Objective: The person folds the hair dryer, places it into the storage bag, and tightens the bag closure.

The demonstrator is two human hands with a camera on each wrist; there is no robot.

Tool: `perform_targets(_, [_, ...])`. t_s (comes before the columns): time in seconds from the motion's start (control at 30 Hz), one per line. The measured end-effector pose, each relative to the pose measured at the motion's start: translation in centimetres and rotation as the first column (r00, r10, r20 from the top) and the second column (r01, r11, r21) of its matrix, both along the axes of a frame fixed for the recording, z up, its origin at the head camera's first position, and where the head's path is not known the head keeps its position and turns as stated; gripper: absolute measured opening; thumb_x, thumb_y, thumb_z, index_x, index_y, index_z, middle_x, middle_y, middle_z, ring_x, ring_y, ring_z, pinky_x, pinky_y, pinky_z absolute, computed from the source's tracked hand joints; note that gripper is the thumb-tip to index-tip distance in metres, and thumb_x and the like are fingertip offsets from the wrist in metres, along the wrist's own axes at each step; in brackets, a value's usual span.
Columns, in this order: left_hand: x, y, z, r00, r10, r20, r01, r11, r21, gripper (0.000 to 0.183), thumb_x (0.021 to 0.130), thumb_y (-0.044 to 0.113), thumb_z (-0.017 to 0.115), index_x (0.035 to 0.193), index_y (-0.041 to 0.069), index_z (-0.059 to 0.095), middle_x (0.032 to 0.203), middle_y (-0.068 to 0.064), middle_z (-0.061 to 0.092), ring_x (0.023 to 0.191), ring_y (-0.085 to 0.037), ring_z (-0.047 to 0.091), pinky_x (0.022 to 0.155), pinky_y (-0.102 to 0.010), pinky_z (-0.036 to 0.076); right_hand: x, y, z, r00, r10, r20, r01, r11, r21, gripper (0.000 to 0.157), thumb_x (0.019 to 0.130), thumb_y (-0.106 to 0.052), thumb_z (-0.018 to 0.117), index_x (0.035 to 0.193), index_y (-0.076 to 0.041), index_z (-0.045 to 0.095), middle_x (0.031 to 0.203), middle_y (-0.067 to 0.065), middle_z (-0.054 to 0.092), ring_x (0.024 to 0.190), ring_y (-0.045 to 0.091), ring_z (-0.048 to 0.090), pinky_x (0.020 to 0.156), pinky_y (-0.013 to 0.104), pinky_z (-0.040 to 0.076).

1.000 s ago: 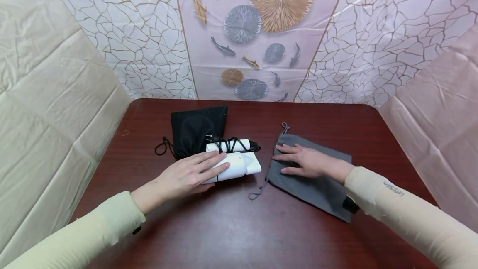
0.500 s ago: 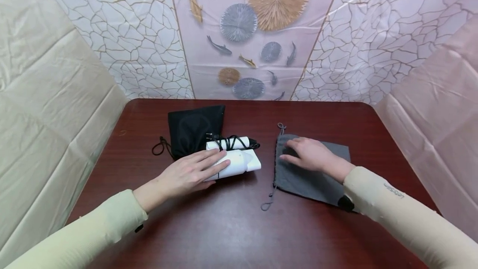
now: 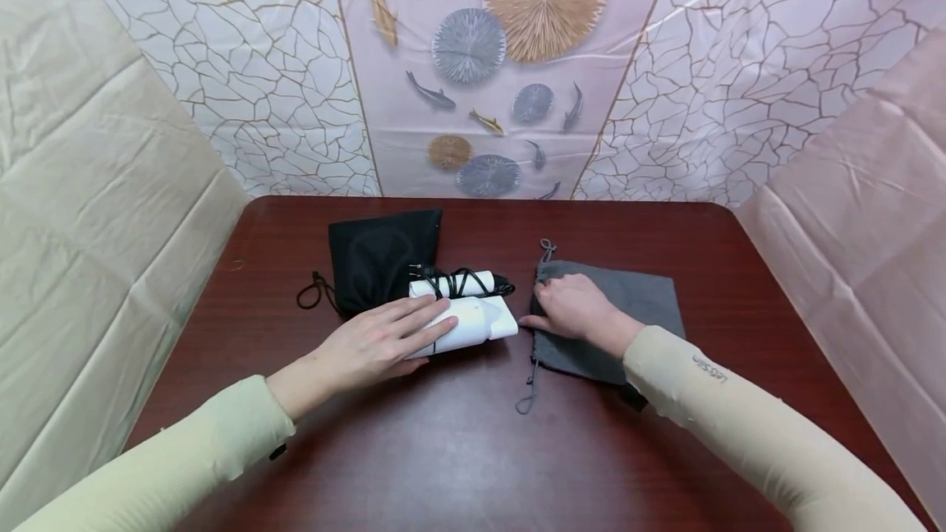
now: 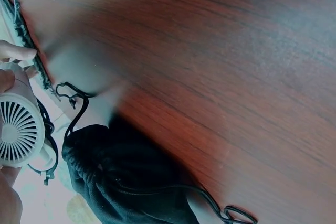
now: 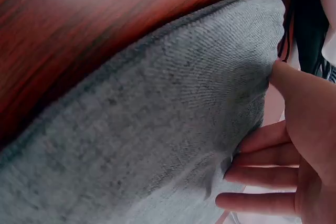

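Observation:
A white hair dryer [image 3: 469, 325] lies on the table with its folded handle [image 3: 480, 283] behind it, a black cord wound round it. My left hand [image 3: 369, 341] grips the dryer's body from the left, fingers over the top. Its round vented end [image 4: 22, 129] shows in the left wrist view. To the right, a grey drawstring bag [image 3: 639, 302] lies flat, its mouth towards the dryer. My right hand [image 3: 576, 306] holds the cloth near that mouth, fingers bent on the top layer and thumb [image 5: 286, 80] at the edge. Whether the thumb is inside the mouth is hidden.
A black drawstring pouch [image 3: 380, 253] lies behind the dryer to the left, its cord loop [image 3: 314, 292] out on the table. Grey cord loops [image 3: 526, 402] stick out from the grey bag's corners. Patterned cloth [image 3: 480, 64] hangs behind the dark red table [image 3: 414, 466].
My right hand has slid left to the grey bag's mouth and its fingers have bent onto the cloth. The bag turned a little and shifted. My left hand stays on the hair dryer.

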State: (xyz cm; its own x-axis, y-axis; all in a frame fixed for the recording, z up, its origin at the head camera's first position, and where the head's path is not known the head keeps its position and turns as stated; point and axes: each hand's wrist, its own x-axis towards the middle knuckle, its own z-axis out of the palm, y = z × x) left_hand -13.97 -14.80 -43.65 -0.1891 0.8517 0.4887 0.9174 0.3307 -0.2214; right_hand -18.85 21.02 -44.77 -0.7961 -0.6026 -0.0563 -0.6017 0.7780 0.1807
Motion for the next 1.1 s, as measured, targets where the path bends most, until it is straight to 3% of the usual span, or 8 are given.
perform_targets(0.17, [0.1,-0.3,-0.1,1.000,-0.001,0.001,0.001,1.000,0.003,0.075,0.083,0.027,0.094,0.147,0.005,0.063,0.148,-0.018,0.063,0.131,-0.033,0.065,0.108,-0.042,0.055,0.1,0.7,0.1,0.999,0.052,0.012,-0.052,0.998,-0.026,0.039,0.101,-0.043,0.073,0.095,-0.004,0.073,0.100,0.016,0.077,0.073,0.030,0.073,0.064,0.047,0.062])
perform_targets(0.3, [0.1,-0.3,0.0,1.000,-0.002,0.003,0.002,1.000,0.006,0.075,0.083,0.026,0.094,0.148,0.006,0.062,0.149,-0.018,0.062,0.132,-0.033,0.064,0.108,-0.042,0.055,0.3,1.9,0.0,0.994,0.102,0.041,-0.097,0.990,-0.103,0.025,0.102,-0.028,0.074,0.106,-0.003,0.078,0.125,0.020,0.075,0.092,0.032,0.078,0.075,0.049,0.064])
perform_targets(0.5, [0.0,-0.2,0.0,1.000,0.005,0.005,-0.005,1.000,0.004,0.075,0.083,0.026,0.094,0.149,0.007,0.062,0.150,-0.017,0.062,0.133,-0.033,0.063,0.110,-0.042,0.053,0.3,3.5,0.1,0.984,0.174,0.038,-0.160,0.956,-0.246,0.007,0.101,-0.015,0.074,0.098,-0.010,0.078,0.109,0.010,0.080,0.081,0.024,0.077,0.067,0.044,0.062])
perform_targets(0.7, [-0.1,0.6,0.1,1.000,-0.002,0.007,0.002,1.000,-0.011,0.078,0.083,0.028,0.094,0.150,0.007,0.061,0.151,-0.016,0.061,0.134,-0.032,0.062,0.111,-0.041,0.052,0.8,5.3,1.6,0.987,0.155,0.046,-0.124,0.909,-0.399,0.011,0.100,-0.011,0.074,0.107,-0.007,0.081,0.098,0.005,0.081,0.075,0.017,0.075,0.065,0.041,0.061])
perform_targets(0.97, [0.0,2.2,0.4,0.999,-0.025,-0.028,0.025,1.000,-0.001,0.078,0.081,0.029,0.095,0.149,0.007,0.062,0.151,-0.016,0.061,0.134,-0.031,0.063,0.112,-0.039,0.052,1.1,6.3,3.7,0.983,0.172,-0.068,-0.184,0.878,-0.441,0.016,0.098,-0.007,0.076,0.112,-0.006,0.082,0.101,0.006,0.082,0.071,0.016,0.076,0.062,0.040,0.061])
perform_targets(1.1, [0.2,3.2,0.4,0.999,-0.027,-0.025,0.027,1.000,-0.002,0.078,0.082,0.030,0.095,0.149,0.007,0.062,0.151,-0.016,0.061,0.135,-0.031,0.062,0.113,-0.039,0.051,1.0,6.2,4.7,0.966,0.210,-0.148,-0.255,0.855,-0.452,0.019,0.093,-0.004,0.079,0.112,-0.006,0.083,0.101,0.006,0.082,0.073,0.017,0.078,0.060,0.040,0.061])
